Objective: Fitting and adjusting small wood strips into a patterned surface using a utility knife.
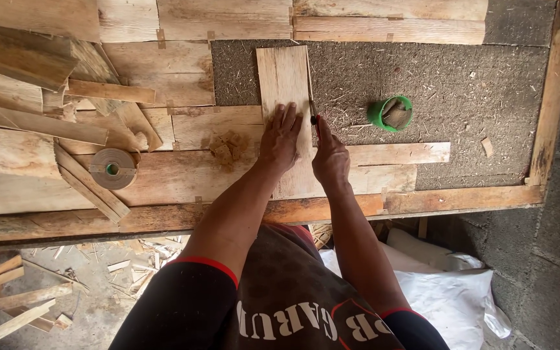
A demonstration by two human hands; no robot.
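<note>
A pale thin veneer strip (284, 74) lies lengthwise on the workbench, running from the dark board surface toward me. My left hand (280, 136) presses flat on it with the fingers spread. My right hand (329, 155) is closed on a small red-handled knife (315, 115). The blade touches the strip's right edge, just beside my left fingertips.
A roll of brown tape (113, 168) and stacked veneer sheets (40, 97) lie at the left. A green cup (391, 113) stands on the dark fibre board (435, 84) at the right. A wooden frame rail (461, 198) runs along the bench's near edge. White sacks (448, 291) lie on the floor.
</note>
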